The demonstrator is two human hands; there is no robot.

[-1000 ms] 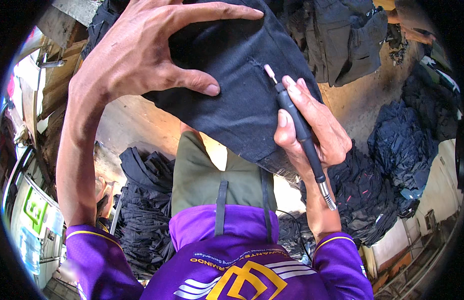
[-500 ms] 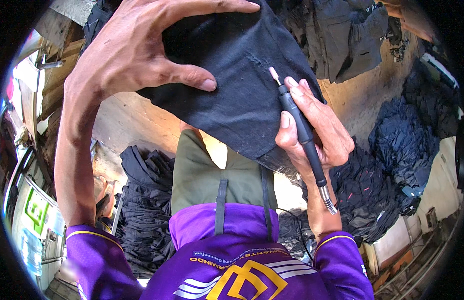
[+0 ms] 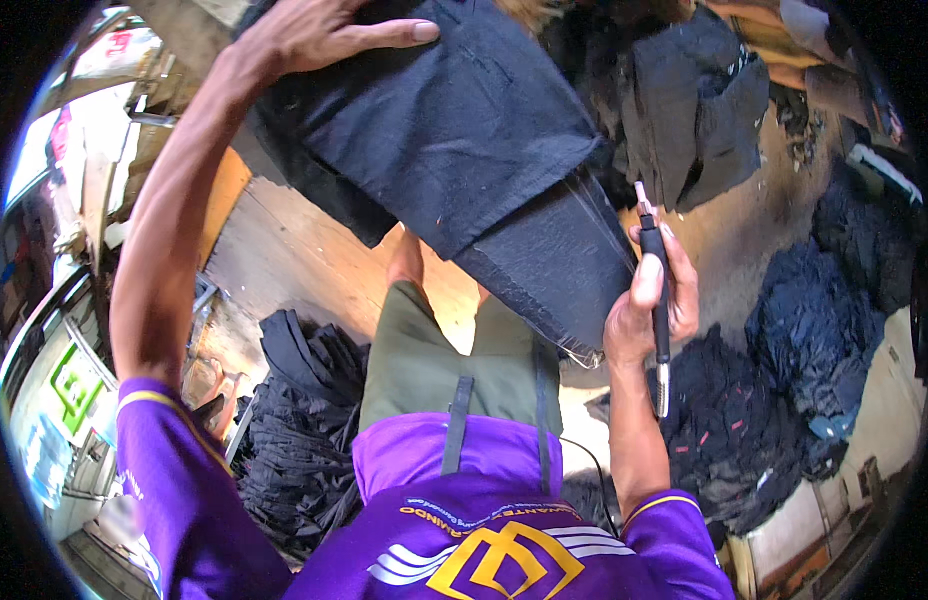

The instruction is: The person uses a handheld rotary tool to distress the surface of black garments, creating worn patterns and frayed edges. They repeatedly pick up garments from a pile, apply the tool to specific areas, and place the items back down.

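Observation:
A black fabric garment [image 3: 444, 130], folded over with a frayed lower panel [image 3: 544, 265], spans the upper middle above my knees. At its upper left my left hand [image 3: 329, 35] grips it, thumb stretched over the top layer; the other fingers are cut off by the upper edge. My right hand [image 3: 649, 300] is closed around a slim black rotary grinder handpiece [image 3: 660, 320], with a small pale pink tip pointing up. That tip is off the cloth, right of its edge. The right fist lies beside the garment's lower corner, where loose pale threads hang.
Dark clothes are piled at the left [image 3: 299, 420] and right [image 3: 729, 420], with a bluish-black heap [image 3: 814, 320] farther right. More dark garments [image 3: 689, 110] lie at the far right on the wooden floor [image 3: 284, 250]. A thin cable [image 3: 596, 465] runs beside my right forearm.
The left hand has shifted up, and the cloth now shows its folded lower panel. My right hand has moved right and down, taking the grinder tip away from the cloth's surface.

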